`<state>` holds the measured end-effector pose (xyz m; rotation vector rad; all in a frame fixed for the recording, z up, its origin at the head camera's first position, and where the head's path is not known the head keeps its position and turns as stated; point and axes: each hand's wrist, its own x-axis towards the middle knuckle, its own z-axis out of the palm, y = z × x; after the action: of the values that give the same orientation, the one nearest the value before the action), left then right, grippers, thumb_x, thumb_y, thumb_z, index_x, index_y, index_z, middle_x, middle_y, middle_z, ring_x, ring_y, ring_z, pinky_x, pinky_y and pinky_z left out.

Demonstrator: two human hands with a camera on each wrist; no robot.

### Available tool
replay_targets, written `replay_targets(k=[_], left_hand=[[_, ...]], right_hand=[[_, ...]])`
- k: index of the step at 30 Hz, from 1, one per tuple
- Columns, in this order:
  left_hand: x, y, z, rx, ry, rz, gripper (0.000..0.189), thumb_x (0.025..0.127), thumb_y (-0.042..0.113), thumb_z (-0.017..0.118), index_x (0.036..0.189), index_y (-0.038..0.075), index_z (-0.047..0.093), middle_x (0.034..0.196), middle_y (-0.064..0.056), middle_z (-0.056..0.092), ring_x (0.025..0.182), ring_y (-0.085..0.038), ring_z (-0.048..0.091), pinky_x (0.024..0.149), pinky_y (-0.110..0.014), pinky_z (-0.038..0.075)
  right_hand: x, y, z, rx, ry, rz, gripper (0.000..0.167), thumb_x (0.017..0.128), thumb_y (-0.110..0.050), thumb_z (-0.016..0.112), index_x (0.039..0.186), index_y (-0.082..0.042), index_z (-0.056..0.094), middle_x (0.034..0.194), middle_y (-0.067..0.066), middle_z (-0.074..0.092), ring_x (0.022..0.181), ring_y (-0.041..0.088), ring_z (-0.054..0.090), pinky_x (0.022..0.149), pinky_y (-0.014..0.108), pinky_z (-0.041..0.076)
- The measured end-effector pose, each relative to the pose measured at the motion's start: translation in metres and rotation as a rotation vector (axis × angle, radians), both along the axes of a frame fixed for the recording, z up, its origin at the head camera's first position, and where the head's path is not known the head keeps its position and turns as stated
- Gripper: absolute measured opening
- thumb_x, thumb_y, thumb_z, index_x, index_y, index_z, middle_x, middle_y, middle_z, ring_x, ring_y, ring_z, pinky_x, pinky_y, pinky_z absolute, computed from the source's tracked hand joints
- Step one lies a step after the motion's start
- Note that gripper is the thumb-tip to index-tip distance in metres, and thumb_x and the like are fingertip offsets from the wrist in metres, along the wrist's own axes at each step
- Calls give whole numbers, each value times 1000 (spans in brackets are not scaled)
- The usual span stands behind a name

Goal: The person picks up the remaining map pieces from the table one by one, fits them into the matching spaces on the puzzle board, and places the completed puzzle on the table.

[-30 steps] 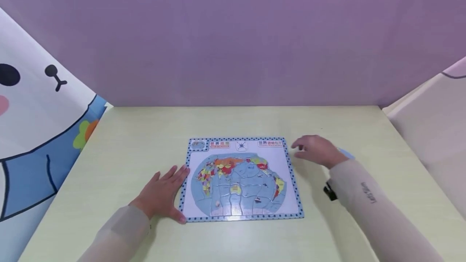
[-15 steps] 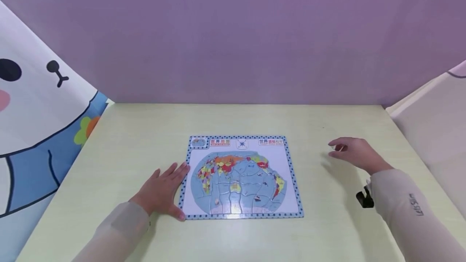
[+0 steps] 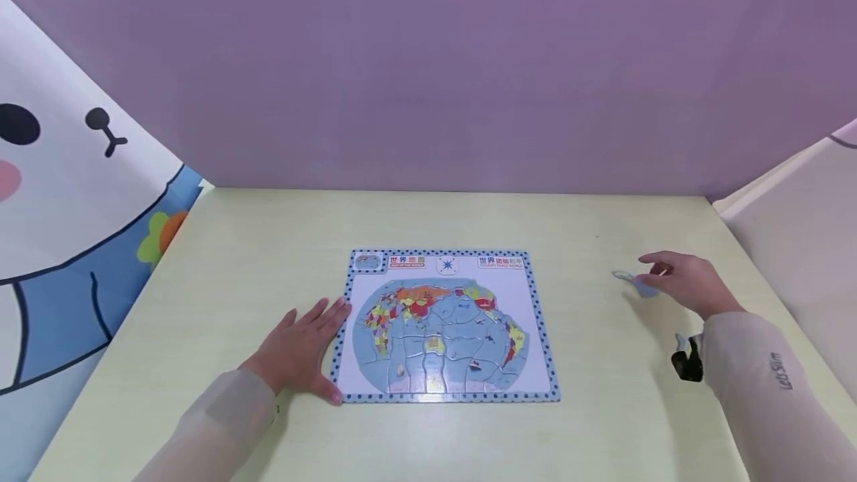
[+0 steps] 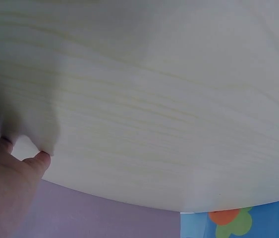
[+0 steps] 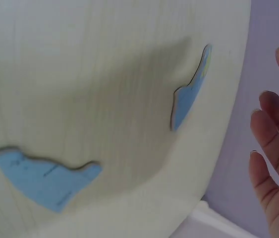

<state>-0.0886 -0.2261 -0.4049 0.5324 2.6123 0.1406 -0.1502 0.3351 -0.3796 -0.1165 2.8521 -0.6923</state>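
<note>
A world map jigsaw puzzle [image 3: 435, 341] with a dotted blue border lies flat on the table. Along its left edge, my left hand [image 3: 297, 352] rests with fingers spread, fingertips and thumb at the border; only part of this hand [image 4: 10, 183] shows in the left wrist view. My right hand [image 3: 689, 281] hovers out to the right, fingers loosely bent and holding nothing. Below its fingertips is a narrow blue puzzle piece [image 3: 636, 283], also seen as a slim piece [image 5: 191, 89] in the right wrist view. A wider blue puzzle piece [image 5: 45, 178] lies nearer the wrist.
The pale wooden table [image 3: 281, 229] ends at a purple backdrop [image 3: 428, 80]. Cartoon-printed cloth [image 3: 60, 207] hangs on the left and a pale panel [image 3: 797, 236] stands on the right. A black camera [image 3: 688, 361] sits at my right wrist.
My right hand has moved right, away from the puzzle's right edge to above the loose narrow piece. The left hand has stayed at the puzzle's left edge.
</note>
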Motion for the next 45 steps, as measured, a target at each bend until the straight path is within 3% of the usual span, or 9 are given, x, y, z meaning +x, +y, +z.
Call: replay_targets(k=[10,19,25,32,38,45], left_hand=[[1,-1,-1,2,-12,19,128,53,64,82,152,7,24,157,-10,24,144,-35,13,109,-65,13],[-2,0,-4,6,3,6,128,53,63,83,152,8,24,157,-10,24,144,-35,13,108,-66,14],[-2,-1,-4,12,-9,16,128,53,64,82,152,7,25,157,-11,24,144,-36,14,108,-66,14],[-2,0,-4,2,-9,7,128,53,65,82,152,7,24,157,-9,25,144,-35,13,109,-65,13],[-3,1,-4,11,-3,3,127,53,65,82,151,7,25,156,-11,25,144,-35,14,109,-66,14],[-2,0,-4,12,-16,13,128,53,66,81,152,6,25,156,-11,25,144,-36,13,108,-66,13]], right_hand=[[-1,11,-13,0,-62,-12,50,94,-26,61,126,11,52,103,25,61,94,41,60,70,43,49],[-5,20,-23,28,-132,-11,53,93,-31,61,126,10,53,107,29,58,90,37,57,67,38,45],[-9,20,-28,71,-171,-27,60,90,-39,62,125,9,54,109,31,60,88,34,57,68,43,46],[-8,18,-33,73,-213,-30,46,89,-25,64,118,11,57,95,22,61,78,27,55,62,35,42],[-10,20,-34,43,-252,-55,39,90,-19,63,114,11,58,95,20,61,81,29,54,69,44,44],[-13,21,-37,35,-209,-30,31,86,-16,66,101,11,62,87,16,65,79,28,56,71,46,45]])
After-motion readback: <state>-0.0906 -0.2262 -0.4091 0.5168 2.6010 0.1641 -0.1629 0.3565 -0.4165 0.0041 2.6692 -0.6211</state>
